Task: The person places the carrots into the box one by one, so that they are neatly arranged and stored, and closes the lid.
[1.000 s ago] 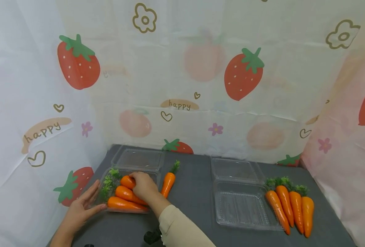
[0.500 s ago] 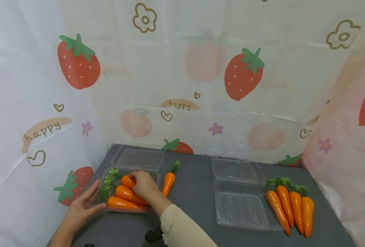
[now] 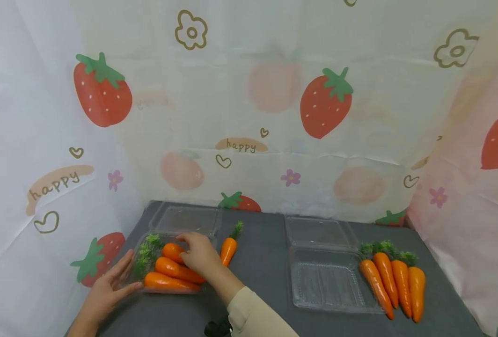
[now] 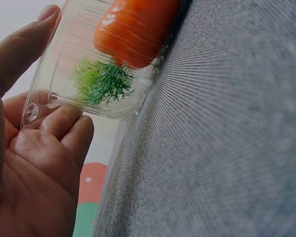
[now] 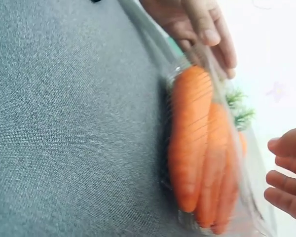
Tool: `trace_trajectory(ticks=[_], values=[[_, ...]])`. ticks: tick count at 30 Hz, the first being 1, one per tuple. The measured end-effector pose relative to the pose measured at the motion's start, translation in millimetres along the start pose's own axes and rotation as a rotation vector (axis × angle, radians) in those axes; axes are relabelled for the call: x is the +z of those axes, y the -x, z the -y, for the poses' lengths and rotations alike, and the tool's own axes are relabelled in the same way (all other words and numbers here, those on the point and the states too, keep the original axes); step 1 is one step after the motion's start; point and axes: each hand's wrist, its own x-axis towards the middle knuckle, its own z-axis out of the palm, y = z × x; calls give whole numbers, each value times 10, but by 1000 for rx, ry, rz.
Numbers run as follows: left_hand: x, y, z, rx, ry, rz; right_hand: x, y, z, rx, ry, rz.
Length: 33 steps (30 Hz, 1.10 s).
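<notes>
In the head view, a clear plastic container [image 3: 139, 243] at the left holds three visible orange carrots [image 3: 173, 269] side by side, their green tops toward its left end. My left hand [image 3: 107, 288] rests at the container's near left corner, thumb along the front side and straight fingers along the left side. The left wrist view shows its thumb [image 4: 24, 47] touching the rim. Above the carrots is my right hand [image 3: 202, 255], nothing visible in its grasp. In the right wrist view, its fingers [image 5: 286, 185] are spread a little, apart from the carrots. The palm hides the container's right part.
A single carrot [image 3: 228, 250] lies right of the filled container. Farther right stands a second clear container [image 3: 316, 306] with its lid [image 3: 322, 232] laid back. Several carrots [image 3: 394, 285] lie against its right side. A black object [image 3: 217, 327] is by the right sleeve.
The right hand's fingers have loosened from the farthest carrot and shifted slightly right. The left hand keeps its place at the container. The head view has tilted slightly.
</notes>
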Motion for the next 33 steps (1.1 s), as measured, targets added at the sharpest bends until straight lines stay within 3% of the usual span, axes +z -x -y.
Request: trace_trajectory(ticks=[15,25,33], values=[[4,29,-90,-73,4,28,-396,343,-19,41,-188,-166],[-10,31,-107,-133,-9,40,-557,528,-195,54,-189,-302],[-11,44,-107,-127,41,46,-585,676,-319,93,-226,-358]])
